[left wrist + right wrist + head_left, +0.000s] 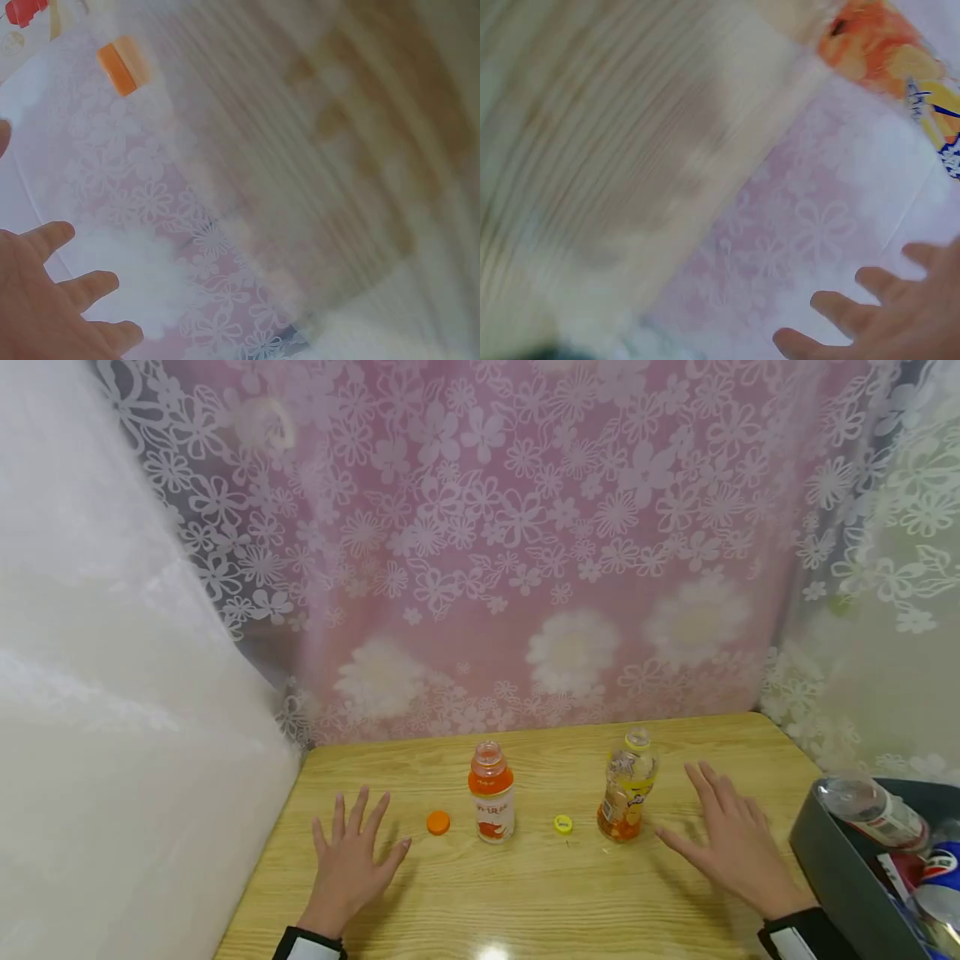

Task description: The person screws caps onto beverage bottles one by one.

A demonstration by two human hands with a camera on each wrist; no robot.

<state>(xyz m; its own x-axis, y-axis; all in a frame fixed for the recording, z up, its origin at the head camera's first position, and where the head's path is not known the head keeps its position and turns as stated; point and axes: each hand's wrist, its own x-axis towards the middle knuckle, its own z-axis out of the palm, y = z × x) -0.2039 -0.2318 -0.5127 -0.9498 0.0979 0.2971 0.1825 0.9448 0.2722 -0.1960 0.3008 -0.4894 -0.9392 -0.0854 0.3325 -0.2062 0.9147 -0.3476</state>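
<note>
Two uncapped plastic bottles stand upright on the wooden table [540, 902]. One bottle with an orange and white label [492, 806] stands near the middle, its orange cap [438, 822] lying to its left. To the right is a clear bottle with a yellow label [627, 789] and some orange liquid at its bottom; a yellow cap [563, 824] lies between the bottles. My left hand [351, 868] spreads its fingers left of the orange cap, holding nothing. On the other side my right hand [738, 847], fingers extended, is beside the yellow-labelled bottle and holds nothing.
A dark grey bin [843, 868] with several bottles in it stands at the right edge of the table. A flowered pink curtain [480, 568] hangs behind the table, and a white sheet [127, 693] hangs along the left.
</note>
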